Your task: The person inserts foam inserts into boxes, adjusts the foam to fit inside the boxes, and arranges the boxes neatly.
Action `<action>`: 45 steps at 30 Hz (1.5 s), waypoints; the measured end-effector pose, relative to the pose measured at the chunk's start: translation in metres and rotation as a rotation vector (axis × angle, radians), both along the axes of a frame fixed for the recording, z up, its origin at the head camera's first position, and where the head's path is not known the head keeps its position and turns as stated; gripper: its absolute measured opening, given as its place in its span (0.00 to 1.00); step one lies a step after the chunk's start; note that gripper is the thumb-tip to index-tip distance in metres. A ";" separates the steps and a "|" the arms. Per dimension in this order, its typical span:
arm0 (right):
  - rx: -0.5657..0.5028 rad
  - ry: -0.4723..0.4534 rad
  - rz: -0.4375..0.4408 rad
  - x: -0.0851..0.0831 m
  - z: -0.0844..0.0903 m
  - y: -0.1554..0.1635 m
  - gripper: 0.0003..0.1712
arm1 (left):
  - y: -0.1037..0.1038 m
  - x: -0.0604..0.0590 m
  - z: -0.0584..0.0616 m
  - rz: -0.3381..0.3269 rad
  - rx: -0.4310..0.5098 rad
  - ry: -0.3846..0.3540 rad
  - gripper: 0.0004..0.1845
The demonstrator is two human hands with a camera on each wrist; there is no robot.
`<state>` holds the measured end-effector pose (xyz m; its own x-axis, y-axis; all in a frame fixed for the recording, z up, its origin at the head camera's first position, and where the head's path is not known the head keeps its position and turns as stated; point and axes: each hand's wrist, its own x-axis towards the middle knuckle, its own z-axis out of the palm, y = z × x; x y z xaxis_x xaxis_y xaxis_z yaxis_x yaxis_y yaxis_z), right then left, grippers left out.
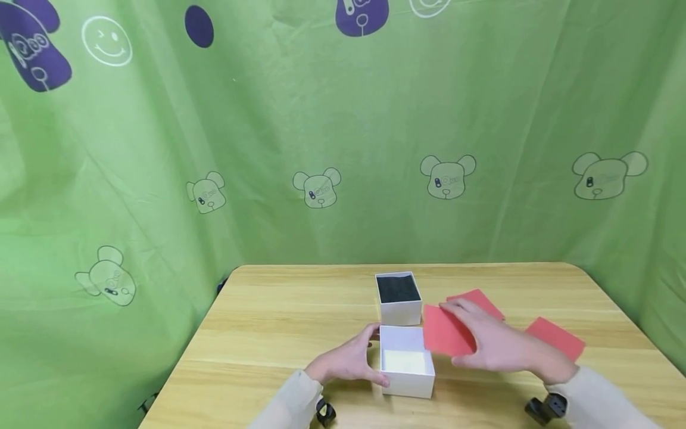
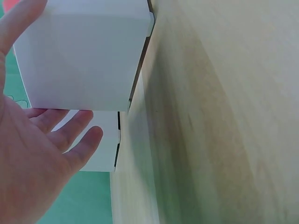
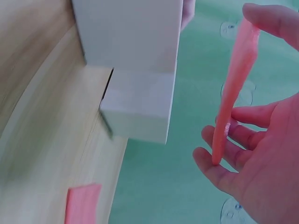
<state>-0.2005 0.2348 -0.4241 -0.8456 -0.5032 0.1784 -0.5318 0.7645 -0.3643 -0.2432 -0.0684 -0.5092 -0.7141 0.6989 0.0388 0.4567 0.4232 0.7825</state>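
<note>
A white open-topped box (image 1: 408, 384) stands on the table, its inside white and bare. My left hand (image 1: 351, 357) grips its left side, thumb at the front corner and fingers at the back; the left wrist view shows those fingers (image 2: 70, 130) along the box edge. Above the box's right rim, my right hand (image 1: 490, 339) holds a thin, soft-looking red square (image 1: 445, 330) between thumb and fingers. Seen edge-on in the right wrist view, the red square (image 3: 233, 79) is slightly bent and apart from the box. Its exact material I cannot tell.
Directly behind stands a second white box (image 1: 401, 313) with a black surface (image 1: 398, 288) inside. Two more red squares lie on the wooden table (image 1: 268, 322): one red square (image 1: 485, 302) behind my right hand, another red square (image 1: 554, 336) farther right. A green curtain (image 1: 375, 119) hangs behind.
</note>
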 end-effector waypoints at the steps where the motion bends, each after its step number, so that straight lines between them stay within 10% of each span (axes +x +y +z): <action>1: 0.012 -0.017 -0.001 0.001 0.001 -0.003 0.53 | 0.000 0.000 0.000 0.003 -0.002 0.000 0.58; 23: 0.115 0.018 0.195 -0.011 -0.014 -0.056 0.51 | -0.002 -0.002 -0.004 -0.019 -0.008 0.030 0.56; 45: 0.084 0.017 0.207 -0.014 -0.033 -0.060 0.48 | -0.003 -0.003 -0.006 -0.053 0.015 0.081 0.53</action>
<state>-0.2148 0.1746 -0.4575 -0.7202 -0.6791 0.1420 -0.6858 0.6657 -0.2942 -0.2458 -0.0712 -0.5156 -0.6705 0.7344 0.1053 0.5399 0.3856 0.7483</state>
